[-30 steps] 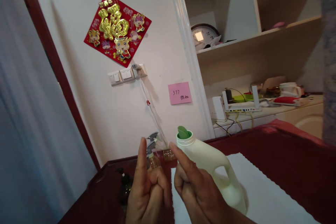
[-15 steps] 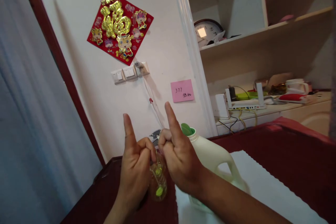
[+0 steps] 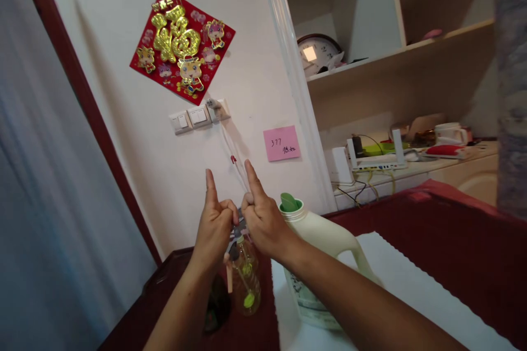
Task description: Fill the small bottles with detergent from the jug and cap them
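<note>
My left hand (image 3: 214, 226) is raised with one finger stretched upward and the other fingers curled in; nothing shows in it. My right hand (image 3: 263, 220) mirrors it close on the right, one finger up, the rest folded, also with nothing visible in it. A narrow gap lies between the curled fingers. Beyond my right forearm stands a cream jug (image 3: 319, 233) with a handle and a green spout (image 3: 289, 202), partly hidden by that arm. Behind and below the hands stand clear bottles (image 3: 247, 279) with yellow-green pieces showing in them.
The jug stands on a white sheet (image 3: 395, 279) over a dark red table (image 3: 465, 252). A dark rounded object (image 3: 217, 304) sits beside my left forearm. A white router (image 3: 379, 162) rests on the shelf at right. A blue curtain (image 3: 61, 186) hangs at left.
Both hands have moved farther from me, and the right has shifted left, so more of the forearms, jug and bottles shows. The finger poses stay the same. The view has shifted slightly.
</note>
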A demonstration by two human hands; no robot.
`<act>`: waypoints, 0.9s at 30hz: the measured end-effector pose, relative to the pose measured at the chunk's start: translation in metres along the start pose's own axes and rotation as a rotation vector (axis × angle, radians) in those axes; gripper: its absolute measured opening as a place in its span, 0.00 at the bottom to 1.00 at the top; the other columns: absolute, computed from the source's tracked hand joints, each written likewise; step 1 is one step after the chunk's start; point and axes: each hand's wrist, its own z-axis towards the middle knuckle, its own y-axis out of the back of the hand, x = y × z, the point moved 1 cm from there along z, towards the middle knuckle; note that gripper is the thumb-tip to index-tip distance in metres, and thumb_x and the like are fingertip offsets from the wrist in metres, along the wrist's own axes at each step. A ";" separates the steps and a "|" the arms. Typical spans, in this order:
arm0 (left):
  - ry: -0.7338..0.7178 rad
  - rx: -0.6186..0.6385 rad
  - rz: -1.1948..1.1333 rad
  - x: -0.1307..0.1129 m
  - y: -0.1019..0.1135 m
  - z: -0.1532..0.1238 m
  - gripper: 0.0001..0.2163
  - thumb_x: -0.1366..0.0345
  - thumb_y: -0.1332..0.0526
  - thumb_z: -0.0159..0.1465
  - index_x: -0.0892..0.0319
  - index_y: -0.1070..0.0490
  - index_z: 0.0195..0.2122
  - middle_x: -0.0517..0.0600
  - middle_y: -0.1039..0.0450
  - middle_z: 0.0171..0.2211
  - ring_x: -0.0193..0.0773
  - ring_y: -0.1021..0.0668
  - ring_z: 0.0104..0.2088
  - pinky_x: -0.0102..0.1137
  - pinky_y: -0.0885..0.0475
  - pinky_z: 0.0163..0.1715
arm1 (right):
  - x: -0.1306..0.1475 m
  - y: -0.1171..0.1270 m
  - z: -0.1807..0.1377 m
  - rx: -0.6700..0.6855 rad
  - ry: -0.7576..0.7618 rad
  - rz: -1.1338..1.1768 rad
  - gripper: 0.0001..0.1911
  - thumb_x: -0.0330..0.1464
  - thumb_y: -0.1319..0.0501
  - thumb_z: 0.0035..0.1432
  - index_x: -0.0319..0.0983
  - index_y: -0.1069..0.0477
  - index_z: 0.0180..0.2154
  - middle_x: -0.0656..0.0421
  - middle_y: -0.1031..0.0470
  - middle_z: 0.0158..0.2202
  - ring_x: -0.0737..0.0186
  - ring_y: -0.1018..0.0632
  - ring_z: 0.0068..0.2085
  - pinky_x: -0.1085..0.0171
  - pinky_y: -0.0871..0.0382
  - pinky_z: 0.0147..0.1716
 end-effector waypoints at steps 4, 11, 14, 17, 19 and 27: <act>-0.023 0.011 -0.020 0.006 0.011 0.029 0.50 0.79 0.45 0.58 0.45 0.72 0.75 0.37 0.37 0.18 0.31 0.41 0.18 0.25 0.45 0.20 | -0.006 -0.010 0.020 -0.006 -0.059 -0.086 0.45 0.27 0.50 0.63 0.47 0.67 0.75 0.66 0.36 0.25 0.63 0.35 0.25 0.65 0.35 0.29; 0.041 0.046 -0.034 0.032 0.021 0.063 0.51 0.80 0.44 0.56 0.47 0.72 0.76 0.37 0.38 0.19 0.30 0.44 0.17 0.26 0.49 0.19 | -0.023 -0.026 0.051 0.004 -0.232 -0.237 0.43 0.34 0.49 0.68 0.45 0.73 0.75 0.55 0.22 0.37 0.57 0.24 0.33 0.60 0.28 0.37; 0.077 0.065 -0.022 0.043 0.023 0.068 0.52 0.79 0.44 0.55 0.50 0.73 0.75 0.36 0.38 0.18 0.29 0.44 0.16 0.26 0.48 0.19 | -0.028 -0.026 0.056 0.034 -0.296 -0.293 0.45 0.35 0.46 0.68 0.46 0.73 0.75 0.54 0.21 0.40 0.53 0.21 0.37 0.58 0.27 0.39; 0.113 0.074 -0.009 0.050 0.025 0.071 0.53 0.79 0.44 0.52 0.53 0.75 0.75 0.35 0.38 0.17 0.28 0.44 0.16 0.26 0.48 0.19 | -0.036 -0.026 0.059 0.055 -0.341 -0.325 0.47 0.35 0.43 0.68 0.45 0.72 0.75 0.54 0.21 0.42 0.54 0.19 0.37 0.56 0.25 0.40; 0.134 0.074 0.000 0.054 0.026 0.073 0.54 0.78 0.45 0.51 0.53 0.76 0.75 0.34 0.38 0.17 0.28 0.44 0.15 0.25 0.49 0.19 | -0.040 -0.025 0.061 0.054 -0.361 -0.333 0.43 0.36 0.42 0.71 0.43 0.67 0.75 0.54 0.22 0.45 0.56 0.19 0.38 0.55 0.23 0.42; 0.174 0.069 0.021 0.065 0.030 0.074 0.54 0.78 0.44 0.51 0.54 0.76 0.75 0.34 0.38 0.17 0.28 0.44 0.15 0.25 0.49 0.19 | -0.046 -0.023 0.058 0.051 -0.408 -0.346 0.30 0.38 0.42 0.74 0.41 0.47 0.70 0.53 0.25 0.49 0.59 0.20 0.41 0.54 0.21 0.44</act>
